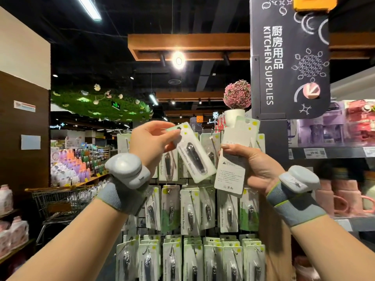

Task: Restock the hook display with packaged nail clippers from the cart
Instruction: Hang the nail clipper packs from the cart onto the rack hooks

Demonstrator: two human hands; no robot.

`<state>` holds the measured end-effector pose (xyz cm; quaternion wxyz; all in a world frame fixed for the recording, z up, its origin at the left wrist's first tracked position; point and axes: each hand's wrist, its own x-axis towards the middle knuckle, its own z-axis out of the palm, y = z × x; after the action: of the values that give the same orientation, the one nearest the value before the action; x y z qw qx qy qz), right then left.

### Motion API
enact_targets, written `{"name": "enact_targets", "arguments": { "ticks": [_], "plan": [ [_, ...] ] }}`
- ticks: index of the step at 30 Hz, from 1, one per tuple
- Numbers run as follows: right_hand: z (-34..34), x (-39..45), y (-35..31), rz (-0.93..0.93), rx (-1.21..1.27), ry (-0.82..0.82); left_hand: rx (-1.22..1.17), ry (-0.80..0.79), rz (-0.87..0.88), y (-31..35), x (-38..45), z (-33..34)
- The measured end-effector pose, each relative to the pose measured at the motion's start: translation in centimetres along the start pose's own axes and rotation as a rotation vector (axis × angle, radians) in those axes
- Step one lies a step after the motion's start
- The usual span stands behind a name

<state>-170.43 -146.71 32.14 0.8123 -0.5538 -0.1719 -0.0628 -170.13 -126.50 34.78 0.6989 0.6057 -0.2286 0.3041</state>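
Note:
My left hand (151, 141) pinches the top of a packaged nail clipper (192, 154), held tilted with its front facing me. My right hand (253, 166) grips a small stack of nail clipper packs (233, 159), back side toward me, upright. Both are raised in front of the hook display (198, 209), whose rows hang full of similar white-and-green clipper packs. Each wrist carries a grey band with a white device.
A wire shopping cart (58, 199) stands at the left behind my left arm. A dark "Kitchen Supplies" sign (288, 57) hangs at upper right. Shelves with pink and purple cups (345, 195) are at the right, bottles at the far left.

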Motion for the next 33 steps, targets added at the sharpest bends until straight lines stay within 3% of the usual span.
{"name": "enact_targets", "arguments": {
  "ticks": [5, 15, 24, 33],
  "plan": [
    [-0.3, -0.4, -1.1, -0.082, 0.025, 0.072, -0.015, 0.042, 0.06, 1.1, 0.9, 1.2],
    [-5.2, -2.5, -5.6, -0.197, 0.024, 0.207, 0.141, -0.045, 0.106, -0.2, 1.4, 4.7],
    [-8.7, -1.7, -7.2, -0.16, 0.025, 0.209, 0.216, -0.155, 0.129, -0.7, 1.2, 9.9],
    [-8.4, -0.3, -6.6, -0.103, -0.058, 0.05, 0.282, -0.132, 0.107, -1.5, 0.4, 11.3]
  ]
}}
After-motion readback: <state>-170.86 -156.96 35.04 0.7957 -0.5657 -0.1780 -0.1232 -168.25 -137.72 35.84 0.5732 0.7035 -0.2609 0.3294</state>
